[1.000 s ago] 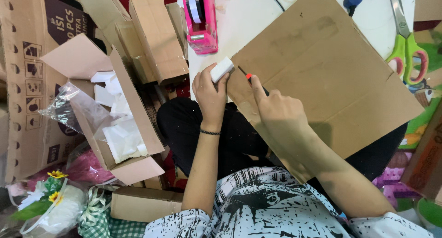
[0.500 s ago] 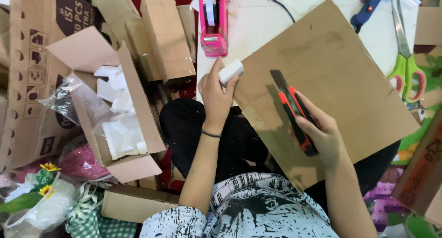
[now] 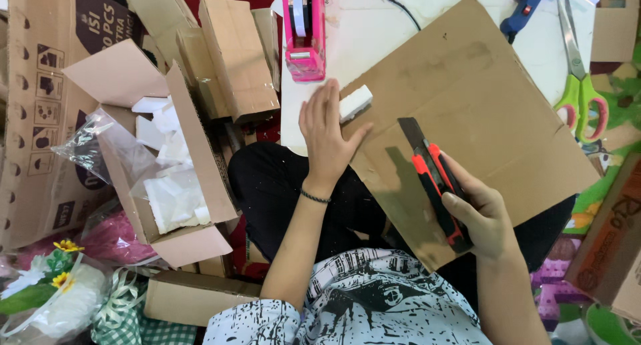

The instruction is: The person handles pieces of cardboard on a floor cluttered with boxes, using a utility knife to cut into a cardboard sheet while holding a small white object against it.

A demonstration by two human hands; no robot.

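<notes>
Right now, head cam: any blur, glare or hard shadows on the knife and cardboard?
Head view: sharp overall, no motion blur on the utility knife or the right hand; the knife throws a soft dark shadow left onto the cardboard sheet; white tabletop is bright, near washed out; left hand evenly lit; edges show mild wide-angle stretch.

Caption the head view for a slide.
Left hand flat on a cardboard sheet by a white foam block; right hand grips a red utility knife.

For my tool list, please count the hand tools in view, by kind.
Utility knife: 1, in the right hand
Scissors: 1
Glue gun: 1
Tape dispenser: 1
Total: 4
</notes>
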